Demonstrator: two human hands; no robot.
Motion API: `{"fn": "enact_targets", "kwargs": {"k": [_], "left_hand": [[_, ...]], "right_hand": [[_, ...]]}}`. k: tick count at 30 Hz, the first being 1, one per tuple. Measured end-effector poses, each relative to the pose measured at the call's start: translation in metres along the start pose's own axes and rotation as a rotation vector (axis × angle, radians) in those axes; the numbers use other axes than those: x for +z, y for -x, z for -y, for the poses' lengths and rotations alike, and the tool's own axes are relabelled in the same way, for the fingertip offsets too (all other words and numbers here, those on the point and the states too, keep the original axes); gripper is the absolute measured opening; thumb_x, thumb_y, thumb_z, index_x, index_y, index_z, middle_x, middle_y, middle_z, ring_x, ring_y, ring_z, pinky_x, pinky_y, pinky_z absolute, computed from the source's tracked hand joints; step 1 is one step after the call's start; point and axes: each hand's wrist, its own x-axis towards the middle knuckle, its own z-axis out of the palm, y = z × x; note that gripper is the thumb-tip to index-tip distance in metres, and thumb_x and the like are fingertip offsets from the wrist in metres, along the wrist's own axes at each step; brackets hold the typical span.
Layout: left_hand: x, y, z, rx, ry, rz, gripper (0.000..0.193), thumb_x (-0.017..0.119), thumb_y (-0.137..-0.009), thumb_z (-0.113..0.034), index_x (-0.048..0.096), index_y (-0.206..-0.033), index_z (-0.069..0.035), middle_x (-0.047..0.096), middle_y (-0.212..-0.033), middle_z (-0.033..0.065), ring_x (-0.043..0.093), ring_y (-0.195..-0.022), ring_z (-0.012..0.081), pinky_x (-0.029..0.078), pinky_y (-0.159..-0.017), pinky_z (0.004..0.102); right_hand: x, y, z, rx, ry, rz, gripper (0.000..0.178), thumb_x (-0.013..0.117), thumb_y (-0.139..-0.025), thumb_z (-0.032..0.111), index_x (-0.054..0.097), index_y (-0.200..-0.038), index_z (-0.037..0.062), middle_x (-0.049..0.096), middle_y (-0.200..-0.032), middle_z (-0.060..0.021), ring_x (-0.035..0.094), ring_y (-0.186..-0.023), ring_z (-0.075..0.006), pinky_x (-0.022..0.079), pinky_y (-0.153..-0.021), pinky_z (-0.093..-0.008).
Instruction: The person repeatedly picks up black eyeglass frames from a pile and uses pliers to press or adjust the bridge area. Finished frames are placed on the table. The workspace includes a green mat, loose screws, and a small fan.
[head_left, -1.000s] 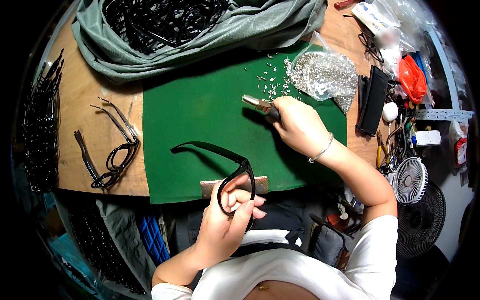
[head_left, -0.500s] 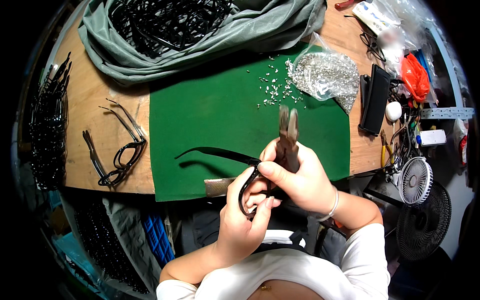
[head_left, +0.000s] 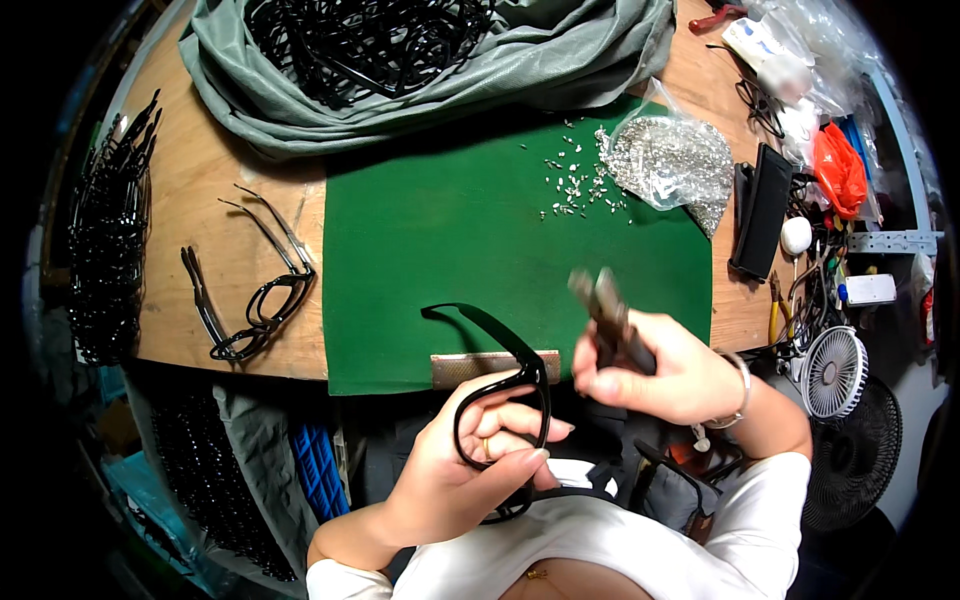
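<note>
My left hand [head_left: 435, 480] grips a black eyeglass frame [head_left: 543, 405] by its lens rims. One temple reaches up and leftward over the green mat [head_left: 420, 240], and the far rim is partly hidden behind my fingers and palm. In my right hand [head_left: 685, 372], closed around the handles, is a pair of metal pliers [head_left: 612, 312] with the jaws pointing up. The pliers are apart from the frame, to its right. Behind the frame's temple, a flat textured metal block [head_left: 452, 371] lies at the mat's front edge.
Small silver parts [head_left: 573, 187] lie scattered beside a clear bag [head_left: 668, 158] full of them. A grey-green sack [head_left: 560, 70] of black frames lies at the back. Finished-looking glasses [head_left: 265, 308] and stacked frames [head_left: 110, 240] sit left. Right are a black phone-like object [head_left: 760, 212] and fans [head_left: 833, 372].
My hands have moved apart: the pliers have gone right and down, away from the frame. The eyeglass frame has turned and come lower, its temple now sloping more steeply. The whole view has shifted slightly.
</note>
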Motion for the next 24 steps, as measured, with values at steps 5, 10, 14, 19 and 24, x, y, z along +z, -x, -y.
{"fn": "enact_targets", "kwargs": {"k": [5,10,14,19,24], "left_hand": [[-0.004,0.004,-0.001,-0.016,0.004,-0.029,0.046,0.049,-0.076,0.013,0.037,-0.118,-0.001,0.055,-0.098,0.0210,0.061,-0.071,0.0237,0.052,-0.065,0.0334],[-0.005,0.002,0.000,-0.036,-0.013,0.006,0.043,0.047,-0.078,0.011,0.036,-0.118,0.001,0.055,-0.099,0.0198,0.060,-0.075,0.0213,0.050,-0.067,0.0305],[-0.005,0.003,0.003,-0.061,-0.037,0.027,0.040,0.045,-0.081,0.008,0.030,-0.119,0.004,0.054,-0.101,0.0169,0.059,-0.076,0.0159,0.047,-0.069,0.0255],[-0.001,0.004,0.005,-0.080,-0.019,-0.003,0.040,0.045,-0.082,0.008,0.030,-0.119,0.003,0.053,-0.103,0.0166,0.059,-0.075,0.0152,0.047,-0.068,0.0249],[0.000,0.003,0.003,-0.088,-0.021,0.012,0.043,0.044,-0.082,0.007,0.029,-0.122,0.002,0.052,-0.104,0.0162,0.058,-0.074,0.0145,0.047,-0.067,0.0246]], "right_hand": [[-0.006,0.006,0.020,0.235,0.275,0.369,0.038,0.047,-0.086,0.034,0.049,-0.100,-0.0009,0.056,-0.081,-0.0156,0.055,-0.073,-0.0229,0.043,-0.068,-0.0313],[-0.007,0.003,0.024,0.120,0.324,0.351,0.037,0.047,-0.086,0.033,0.049,-0.099,-0.0020,0.056,-0.079,-0.0164,0.056,-0.072,-0.0252,0.043,-0.066,-0.0322],[-0.006,-0.001,0.021,0.056,0.415,0.324,0.033,0.052,-0.084,0.031,0.050,-0.091,-0.0014,0.056,-0.073,-0.0156,0.056,-0.067,-0.0266,0.044,-0.061,-0.0324],[0.005,0.001,0.019,0.082,0.658,0.168,0.038,0.053,-0.082,0.031,0.052,-0.092,-0.0060,0.056,-0.067,-0.0221,0.056,-0.064,-0.0360,0.046,-0.060,-0.0357],[-0.009,-0.004,0.027,0.119,0.515,0.336,0.040,0.054,-0.081,0.034,0.053,-0.089,-0.0045,0.057,-0.069,-0.0216,0.057,-0.064,-0.0340,0.044,-0.059,-0.0359]]}}
